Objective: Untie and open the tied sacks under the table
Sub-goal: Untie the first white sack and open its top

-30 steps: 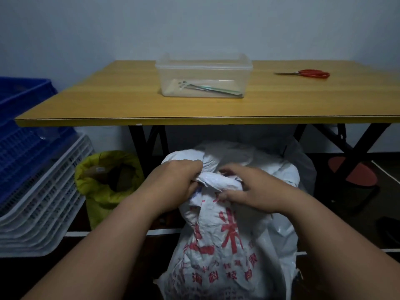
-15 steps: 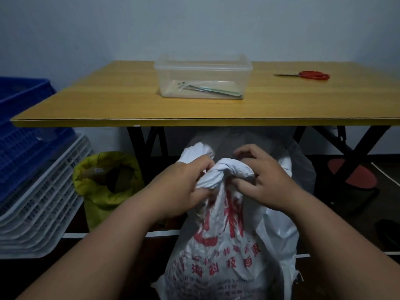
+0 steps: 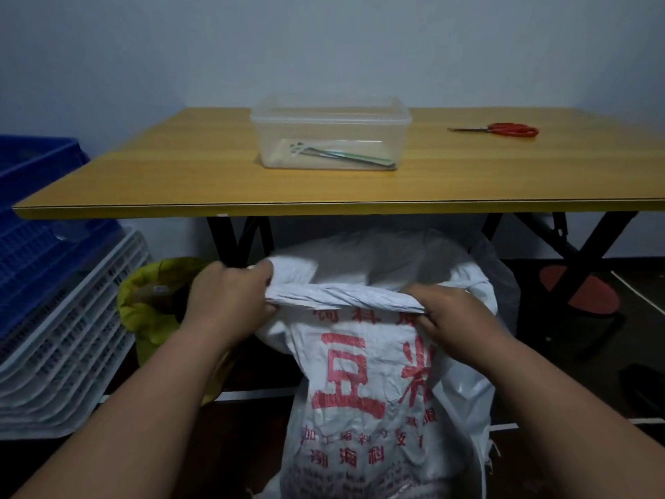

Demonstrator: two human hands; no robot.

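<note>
Pale blue-grey wall is backing a wooden table [image 3: 216, 181] on black folding legs. On the table, a clear plastic box [image 3: 331, 133] is sitting near the middle towards the far edge, with thin tools lying inside it, and red-handled scissors [image 3: 503, 130] are lying towards the far right corner.

Under the table's near edge, a white sack [image 3: 363, 383] printed with red characters is standing on the dark floor. Both hands are gripping its rolled, twisted top edge. The left hand [image 3: 230, 297] is clutching the left end with fingers curled round the fabric, while the right hand [image 3: 449, 315] is pinching the right end, so the twisted edge is stretching straight between them. Behind this edge the sack's mouth is gaping open, pale inside.

Just left of the sack, a yellow-green bag [image 3: 151, 311] is sitting open on the floor, partly hidden by the left hand. At the far left, white crates [image 3: 61, 361] are lying stacked beneath blue crates [image 3: 32, 217].
</note>
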